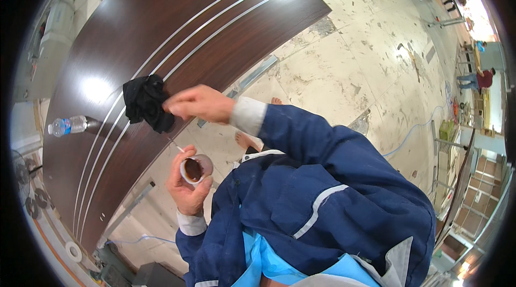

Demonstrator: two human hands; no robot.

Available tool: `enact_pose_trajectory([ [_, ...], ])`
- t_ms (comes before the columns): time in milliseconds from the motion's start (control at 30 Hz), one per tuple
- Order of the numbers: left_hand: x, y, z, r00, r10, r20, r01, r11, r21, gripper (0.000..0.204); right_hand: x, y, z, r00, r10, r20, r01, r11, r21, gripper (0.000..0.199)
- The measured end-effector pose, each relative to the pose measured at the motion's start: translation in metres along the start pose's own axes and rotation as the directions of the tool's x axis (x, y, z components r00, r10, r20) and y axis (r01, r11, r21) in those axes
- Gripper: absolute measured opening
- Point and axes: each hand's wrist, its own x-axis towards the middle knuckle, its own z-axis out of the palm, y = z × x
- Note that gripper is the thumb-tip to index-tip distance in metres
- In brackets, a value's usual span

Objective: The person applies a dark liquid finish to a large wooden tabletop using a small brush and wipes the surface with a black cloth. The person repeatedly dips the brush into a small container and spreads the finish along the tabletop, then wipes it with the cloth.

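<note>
Because the cup (pixel 196 169) has dark brown liquid in it, the L hand (pixel 185 194) is closed round its side w/ the mouth facing up, prob. to avoid spills. It's held out near the edge of the dark brown board (pixel 107 34), which presumably keeps it handy for work there. A thin white stick (pixel 176 145) juts from the same hand's fingers, apparently tucked in so one hand carries both; can't tell what type.

R hand (pixel 201 103) is over the board's near edge, fingers at the black cloth (pixel 148 103); they're blurred, so can't tell if they grip it or just touch. Cloth's bunched on the board, w/in easy reach. Clear plastic bottle (pixel 67 126) seems to stand upright farther off, prob. so it's out of the way.

Re: writing, the bottle's label has blue & pink printing, too small to read. No legible marks on cup, cloth or navy jacket (pixel 371 163).
</note>
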Motion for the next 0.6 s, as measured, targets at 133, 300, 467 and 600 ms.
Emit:
enact_pose_trajectory([
  [133,0.023,-0.006,0.028,0.981,0.053,0.184,-0.038,0.996,-0.082,0.068,-0.086,-0.002,-0.023,0.994,0.067,0.081,-0.077,0.988,0.134,0.046],
  [300,0.061,0.0,0.079,0.912,0.039,0.407,0.009,0.993,-0.116,0.064,-0.143,0.001,-0.056,0.99,0.088,-0.106,-0.056,0.96,0.274,0.045],
  [467,0.107,0.009,0.137,0.797,0.003,0.604,-0.004,1.0,-0.001,0.062,-0.175,-0.004,-0.105,0.985,0.06,-0.161,0.021,0.889,0.458,0.037],
  [600,0.143,0.016,0.197,0.77,-0.005,0.638,-0.049,0.997,0.067,0.062,-0.195,-0.023,-0.164,0.951,0.019,-0.307,0.106,0.917,0.385,0.029],
])
